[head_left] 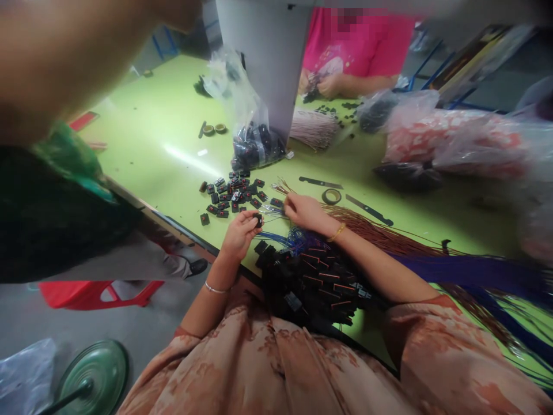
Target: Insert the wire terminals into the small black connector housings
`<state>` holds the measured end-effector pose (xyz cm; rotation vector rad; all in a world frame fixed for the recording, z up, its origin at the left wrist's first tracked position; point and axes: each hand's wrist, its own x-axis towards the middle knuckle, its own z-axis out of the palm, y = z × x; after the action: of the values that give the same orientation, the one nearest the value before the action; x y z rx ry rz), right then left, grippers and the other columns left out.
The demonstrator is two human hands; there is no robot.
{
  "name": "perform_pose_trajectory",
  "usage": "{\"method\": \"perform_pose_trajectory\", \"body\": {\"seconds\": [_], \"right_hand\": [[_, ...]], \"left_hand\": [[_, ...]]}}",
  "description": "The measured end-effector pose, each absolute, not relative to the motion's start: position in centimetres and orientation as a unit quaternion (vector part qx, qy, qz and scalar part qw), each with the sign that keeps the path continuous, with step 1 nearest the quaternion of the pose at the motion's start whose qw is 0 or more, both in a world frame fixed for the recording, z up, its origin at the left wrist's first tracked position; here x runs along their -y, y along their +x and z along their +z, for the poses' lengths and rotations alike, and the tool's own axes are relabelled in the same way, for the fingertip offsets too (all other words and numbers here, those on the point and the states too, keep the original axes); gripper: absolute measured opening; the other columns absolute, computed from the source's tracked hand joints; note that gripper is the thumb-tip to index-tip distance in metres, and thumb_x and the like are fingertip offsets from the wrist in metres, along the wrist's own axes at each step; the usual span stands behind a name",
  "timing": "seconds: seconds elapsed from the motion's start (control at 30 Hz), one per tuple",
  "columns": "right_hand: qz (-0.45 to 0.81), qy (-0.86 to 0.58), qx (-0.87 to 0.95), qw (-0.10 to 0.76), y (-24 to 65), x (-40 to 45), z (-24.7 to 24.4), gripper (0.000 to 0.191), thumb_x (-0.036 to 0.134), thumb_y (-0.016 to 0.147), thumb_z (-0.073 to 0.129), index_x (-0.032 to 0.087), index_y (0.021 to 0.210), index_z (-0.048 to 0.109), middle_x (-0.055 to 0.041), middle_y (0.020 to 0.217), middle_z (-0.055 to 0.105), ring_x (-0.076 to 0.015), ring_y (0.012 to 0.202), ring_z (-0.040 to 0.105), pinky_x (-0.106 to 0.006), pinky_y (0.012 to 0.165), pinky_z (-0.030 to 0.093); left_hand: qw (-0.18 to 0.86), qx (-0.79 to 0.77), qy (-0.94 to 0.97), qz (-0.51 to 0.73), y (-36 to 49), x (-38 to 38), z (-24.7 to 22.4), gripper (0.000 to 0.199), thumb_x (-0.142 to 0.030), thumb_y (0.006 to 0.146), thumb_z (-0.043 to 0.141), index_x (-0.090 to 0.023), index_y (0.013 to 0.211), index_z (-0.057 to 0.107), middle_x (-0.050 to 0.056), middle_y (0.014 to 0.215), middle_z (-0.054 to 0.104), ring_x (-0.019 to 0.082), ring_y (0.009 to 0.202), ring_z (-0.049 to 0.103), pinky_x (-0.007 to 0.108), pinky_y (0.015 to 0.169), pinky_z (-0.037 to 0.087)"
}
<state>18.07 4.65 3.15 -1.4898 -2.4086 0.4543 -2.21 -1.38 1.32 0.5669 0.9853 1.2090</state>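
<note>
My left hand (241,233) pinches a small black plastic connector (258,220) between thumb and fingers, just above the table's near edge. To its right, my right hand (305,213) is closed over the tips of the brown wires (283,187) and white-tipped wires (273,211); what its fingertips grip is hidden. Another black connector (276,203) lies beside those fingertips. Beyond my left hand is a loose spread of black connectors (223,197), some with red parts. Close to my body sits a large pile of black connectors (322,279), with blue wires (298,239) along its far side.
Beyond my right hand lie a knife (319,183), a tape roll (332,196) and a second knife (369,210). A grey post (270,63) stands behind a bag of black parts (257,144). Across the green table (155,121), a person in pink (358,52) handles small dark parts.
</note>
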Motion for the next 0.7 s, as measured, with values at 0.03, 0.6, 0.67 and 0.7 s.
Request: {"method": "perform_pose_trajectory", "body": {"seconds": [0.03, 0.6, 0.67, 0.7], "right_hand": [[0.181, -0.5, 0.83, 0.167, 17.9, -4.7, 3.2, 0.012, 0.022, 0.086, 0.046, 0.016, 0.084, 0.057, -0.0064, 0.076, 0.064, -0.0145, 0.063, 0.048, -0.026, 0.061, 0.031], [0.332, -0.405, 0.787, 0.327, 15.6, -2.5, 4.4, 0.006, 0.019, 0.072, 0.053, 0.016, 0.068, 0.055, 0.0034, 0.061, 0.05, -0.0084, 0.057, 0.04, -0.021, 0.055, 0.03], [0.301, -0.407, 0.797, 0.329, 15.6, -2.3, 4.3, 0.005, 0.019, 0.072, 0.053, 0.016, 0.068, 0.055, 0.0026, 0.063, 0.051, -0.0089, 0.058, 0.041, -0.022, 0.056, 0.031], [0.288, -0.406, 0.803, 0.328, 15.6, -2.2, 4.3, 0.004, 0.019, 0.072, 0.053, 0.017, 0.069, 0.055, 0.002, 0.064, 0.052, -0.0092, 0.058, 0.042, -0.022, 0.057, 0.031]], "left_hand": [[0.676, -0.438, 0.25, 0.538, -2.1, 1.4, 1.3, 0.023, -0.013, 0.069, 0.071, -0.013, 0.091, 0.063, 0.002, 0.077, 0.064, 0.009, 0.07, 0.061, 0.019, 0.063, 0.05], [0.716, -0.376, 0.198, 0.554, -0.8, 0.8, 1.5, 0.018, -0.007, 0.076, 0.06, -0.015, 0.092, 0.062, 0.003, 0.086, 0.062, 0.009, 0.075, 0.059, 0.021, 0.069, 0.049], [0.724, -0.372, 0.195, 0.547, -0.8, 0.8, 1.4, 0.018, -0.007, 0.077, 0.06, -0.015, 0.093, 0.062, 0.003, 0.087, 0.062, 0.009, 0.076, 0.06, 0.021, 0.07, 0.048], [0.726, -0.372, 0.195, 0.545, -0.8, 0.8, 1.3, 0.018, -0.007, 0.077, 0.06, -0.015, 0.093, 0.062, 0.003, 0.087, 0.062, 0.009, 0.076, 0.06, 0.021, 0.07, 0.048]]}}
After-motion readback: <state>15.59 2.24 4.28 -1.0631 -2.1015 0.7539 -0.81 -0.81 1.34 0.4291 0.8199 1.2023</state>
